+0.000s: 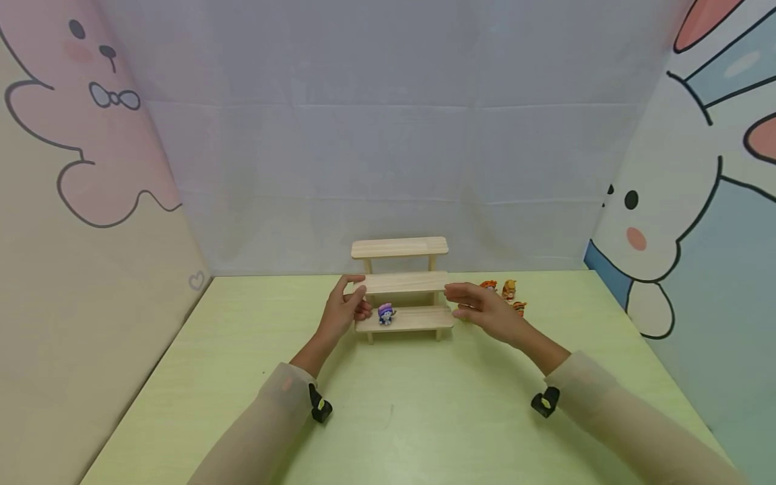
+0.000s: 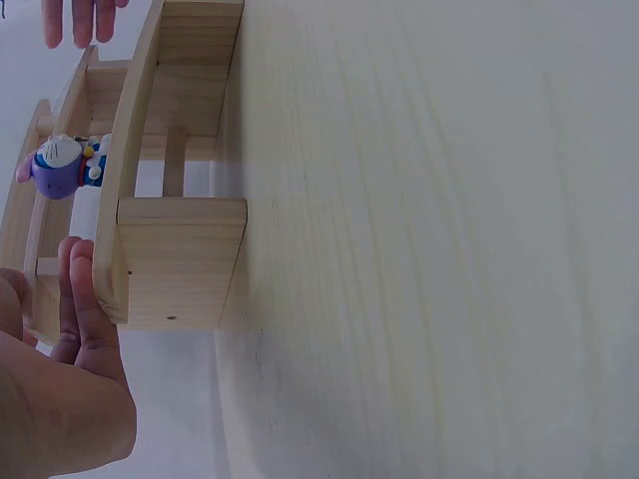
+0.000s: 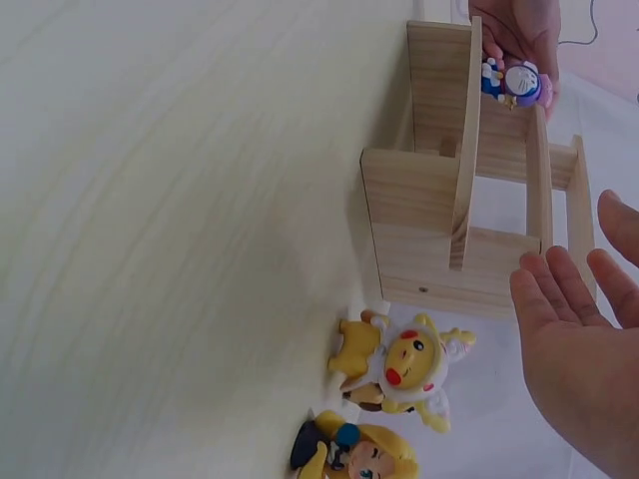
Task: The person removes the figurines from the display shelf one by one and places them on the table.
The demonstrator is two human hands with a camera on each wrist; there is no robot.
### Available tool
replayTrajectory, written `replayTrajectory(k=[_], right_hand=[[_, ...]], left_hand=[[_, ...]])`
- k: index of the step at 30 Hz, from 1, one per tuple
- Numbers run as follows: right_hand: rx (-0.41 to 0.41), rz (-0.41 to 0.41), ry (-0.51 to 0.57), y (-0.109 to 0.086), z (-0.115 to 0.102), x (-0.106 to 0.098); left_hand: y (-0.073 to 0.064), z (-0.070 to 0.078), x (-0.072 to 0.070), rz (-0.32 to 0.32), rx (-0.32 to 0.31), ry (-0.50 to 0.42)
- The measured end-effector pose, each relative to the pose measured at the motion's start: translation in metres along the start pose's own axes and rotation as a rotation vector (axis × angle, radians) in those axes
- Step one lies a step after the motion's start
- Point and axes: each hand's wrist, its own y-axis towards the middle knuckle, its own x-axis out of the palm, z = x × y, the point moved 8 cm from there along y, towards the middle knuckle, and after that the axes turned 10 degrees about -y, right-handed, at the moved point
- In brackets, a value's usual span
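A three-tier wooden display shelf (image 1: pixel 406 319) stands at the back of the table. My left hand (image 1: pixel 344 306) grips its left end, index finger and thumb at the middle board (image 1: pixel 403 282) and the other fingers curled by the lowest board. On the lowest board, near that hand, a small purple and white figurine (image 1: pixel 385 314) stands upright; it also shows in the left wrist view as a cat-like figurine (image 2: pixel 60 167). At the shelf's right end is my right hand (image 1: pixel 485 310), fingers fairly straight and fingertips right at the middle board's end, holding nothing.
Several small orange and yellow figurines (image 1: pixel 508 290) stand behind my right hand, right of the shelf. Among them are a yellow figurine in a white hood (image 3: pixel 409 359) and a yellow-haired figurine (image 3: pixel 364 459). A pale wall (image 1: pixel 388 148) rises behind the shelf.
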Motion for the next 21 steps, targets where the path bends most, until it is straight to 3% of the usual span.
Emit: replayTrajectory(k=[14, 21], right_hand=[[-0.021, -0.047, 0.075, 0.025, 0.002, 0.047], [-0.046, -0.054, 0.088, 0.036, -0.002, 0.060]], left_hand=[[0.002, -0.003, -0.001, -0.009, -0.004, 0.001], [0.004, -0.006, -0.002, -0.017, -0.007, -0.004]])
